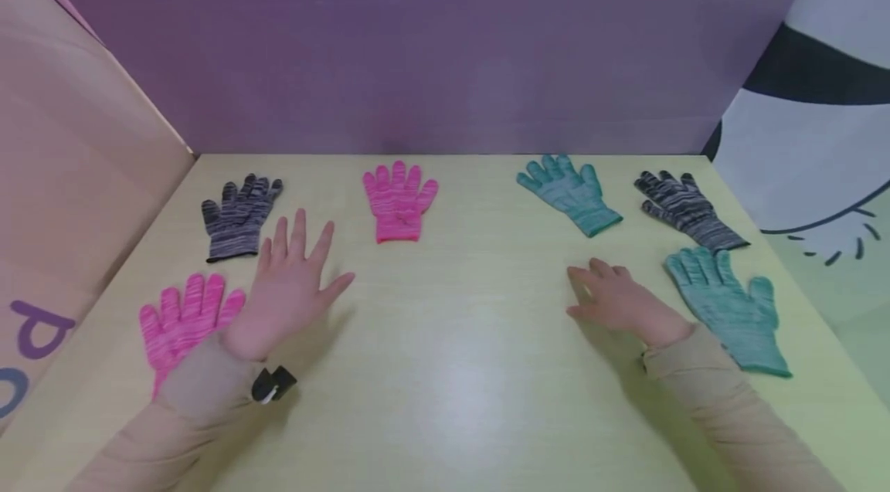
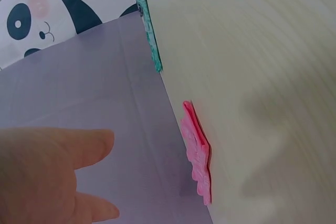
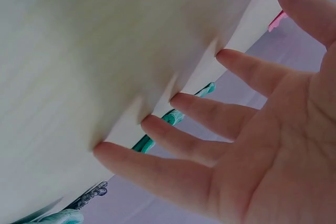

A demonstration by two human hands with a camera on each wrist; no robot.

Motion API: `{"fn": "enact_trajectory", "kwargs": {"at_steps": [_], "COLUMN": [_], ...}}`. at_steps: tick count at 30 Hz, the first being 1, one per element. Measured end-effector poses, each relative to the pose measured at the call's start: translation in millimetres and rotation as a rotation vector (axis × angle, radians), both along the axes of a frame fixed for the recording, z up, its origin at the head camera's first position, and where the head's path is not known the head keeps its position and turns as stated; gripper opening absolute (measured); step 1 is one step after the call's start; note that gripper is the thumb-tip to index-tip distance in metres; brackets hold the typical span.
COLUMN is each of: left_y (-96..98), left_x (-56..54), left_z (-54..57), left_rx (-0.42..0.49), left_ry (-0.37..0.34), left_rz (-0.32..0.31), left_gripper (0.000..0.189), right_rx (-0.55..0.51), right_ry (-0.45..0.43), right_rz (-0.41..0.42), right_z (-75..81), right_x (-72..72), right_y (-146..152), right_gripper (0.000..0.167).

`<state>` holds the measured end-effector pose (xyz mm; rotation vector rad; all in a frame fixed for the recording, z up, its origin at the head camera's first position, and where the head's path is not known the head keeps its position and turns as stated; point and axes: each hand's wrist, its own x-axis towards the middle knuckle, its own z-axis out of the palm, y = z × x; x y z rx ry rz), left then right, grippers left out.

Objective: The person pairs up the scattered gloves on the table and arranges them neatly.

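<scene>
My left hand (image 1: 283, 295) is spread over the table's left side, holding nothing. Beneath its wrist and sleeve lies a pink knit glove (image 1: 182, 316), partly covered from view. A black-and-grey glove (image 1: 239, 223) lies just beyond its fingers, and another pink glove (image 1: 399, 202) is flat near the back edge. On the other side, my right hand (image 1: 619, 303) holds nothing; the right wrist view shows its spread fingertips (image 3: 152, 124) right at the tabletop. Beside its wrist rests a teal glove (image 1: 730, 310). Farther back are a second teal glove (image 1: 573, 195) and another black-and-grey glove (image 1: 688, 206).
The pale wooden table (image 1: 459, 322) ends at a purple panel (image 1: 445, 52) along the back. Side panels stand at left (image 1: 62, 129) and right (image 1: 834, 152), the right one printed with a panda. A small black clip (image 1: 273, 385) sits at the left sleeve.
</scene>
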<state>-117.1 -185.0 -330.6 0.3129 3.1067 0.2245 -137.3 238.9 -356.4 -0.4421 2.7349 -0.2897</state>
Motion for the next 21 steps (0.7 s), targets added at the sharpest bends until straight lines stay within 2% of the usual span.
{"fn": "enact_trajectory", "kwargs": {"at_steps": [5,9,13,17,21], "left_y": [-7.7,-21.3,-41.4,-65.6,-87.6], "left_x": [-2.6,0.0,3.5,4.2,5.2], "left_z": [2.5,-0.8,-5.7,-7.1,-9.3], "left_rx": [-0.029,-0.054,-0.078,-0.105,-0.156], "left_ry": [-0.062,-0.075,-0.122,-0.188,-0.174], "left_rz": [-0.004,-0.028,-0.027,0.007,0.023], "left_gripper": [0.072,0.067,0.067,0.071,0.072], "right_rx": [-0.019,-0.02,-0.004,-0.001,0.01], "right_ry": [0.017,0.026,0.023,0.005,0.009], "right_rz": [0.009,0.018,0.016,0.001,-0.007], "right_z": [-0.4,-0.5,-0.9,0.1,0.0], "right_x": [1.6,1.1,0.2,0.2,1.1], "right_y": [2.0,0.8,-0.5,0.0,0.3], "right_gripper": [0.066,0.065,0.064,0.064,0.065]}}
